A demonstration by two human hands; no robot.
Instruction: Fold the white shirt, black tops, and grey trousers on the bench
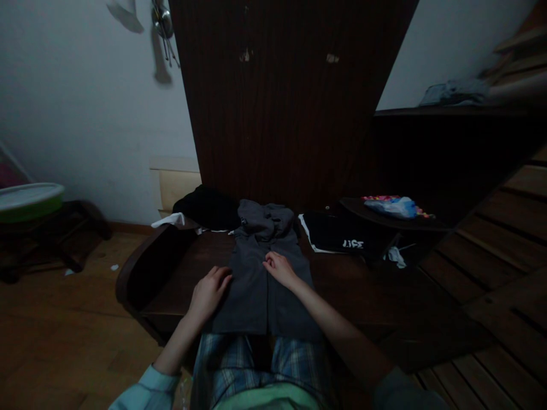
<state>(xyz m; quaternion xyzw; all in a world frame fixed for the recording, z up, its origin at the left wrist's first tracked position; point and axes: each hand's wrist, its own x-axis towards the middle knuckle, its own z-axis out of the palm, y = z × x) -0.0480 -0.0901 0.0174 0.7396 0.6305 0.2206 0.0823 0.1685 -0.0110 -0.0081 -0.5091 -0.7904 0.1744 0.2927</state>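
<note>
A pair of dark grey pants (248, 285) lies lengthwise on a dark wooden bench (337, 290). Its upper part is bunched at the back, and both leg ends reach the front edge by my knees. My left hand (212, 290) rests at the left side of the pants, its fingers loosely bent and apart from the thumb. Over the slit between the two legs, my right hand (278, 267) has its fingers curled together at the cloth's edge. The fingertips' exact hold on the fabric is partly hidden.
Black cloth (207, 208) and a white cloth (171, 220) lie at the bench's back left. Folded black clothing with white lettering (337, 230) sits at the right. Beyond it, a small shelf (371, 216) bears a plastic bag (395, 207). A green basin (32, 205) stands far left.
</note>
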